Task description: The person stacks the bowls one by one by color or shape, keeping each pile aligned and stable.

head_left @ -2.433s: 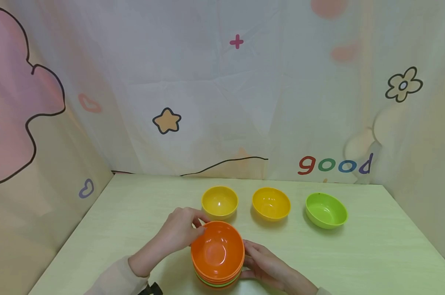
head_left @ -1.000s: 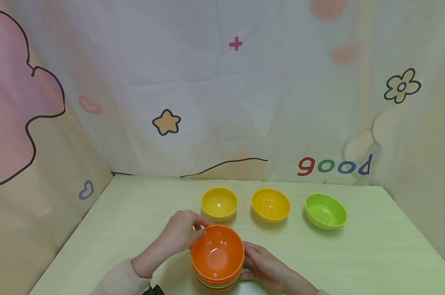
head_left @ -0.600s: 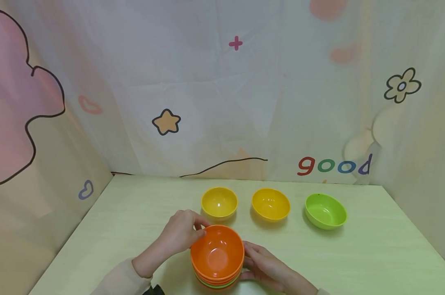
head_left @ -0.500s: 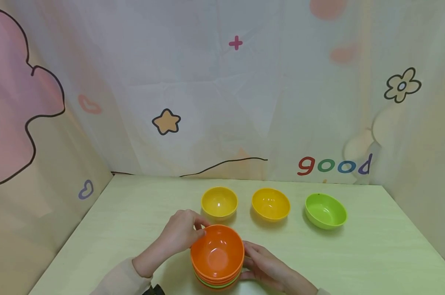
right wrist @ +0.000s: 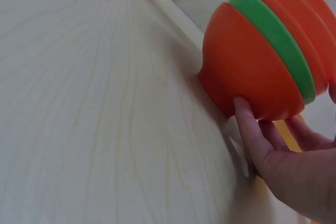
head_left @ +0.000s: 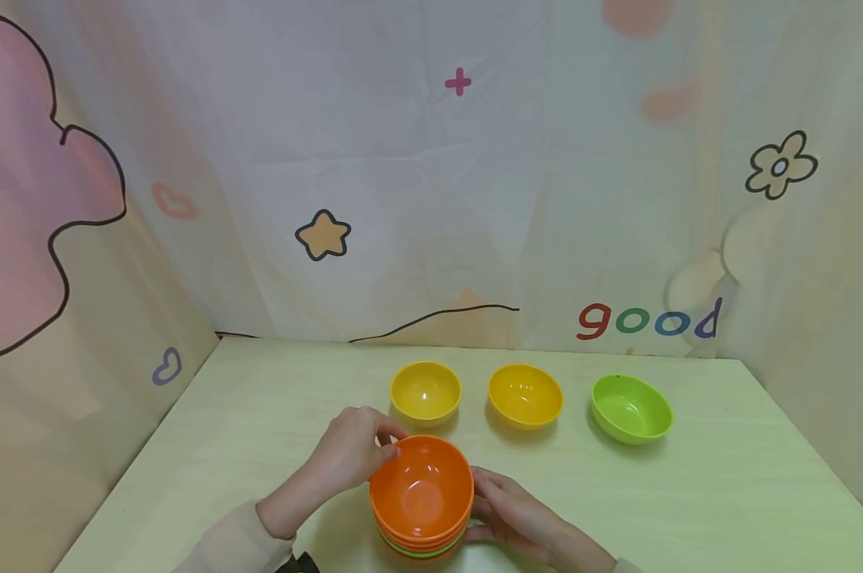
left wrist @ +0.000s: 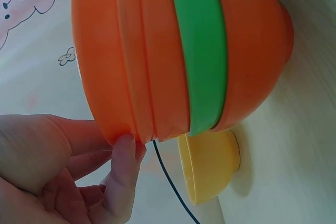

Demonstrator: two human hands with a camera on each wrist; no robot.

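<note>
A stack of bowls (head_left: 422, 549) stands at the near middle of the table, several orange ones with a green bowl (left wrist: 202, 51) among them. My left hand (head_left: 352, 450) pinches the far left rim of the top orange bowl (head_left: 422, 493) between thumb and fingers. In the left wrist view its thumb lies against the outside, right by the upper rims. My right hand (head_left: 513, 513) holds the stack's right side. The right wrist view shows that thumb on the bottom orange bowl (right wrist: 241, 66), near its foot, with the other fingers partly hidden behind the side.
Behind the stack stand a yellow bowl (head_left: 425, 394), a deeper yellow bowl (head_left: 526, 398) and a light green bowl (head_left: 631, 410), side by side and upright. The pale wooden table (head_left: 724, 493) ends at a printed cloth backdrop (head_left: 417, 199).
Compared with the earliest frame, the top orange bowl and my left fingertips sit slightly lower in the head view. Over the last second both hands and the stack have stayed in place.
</note>
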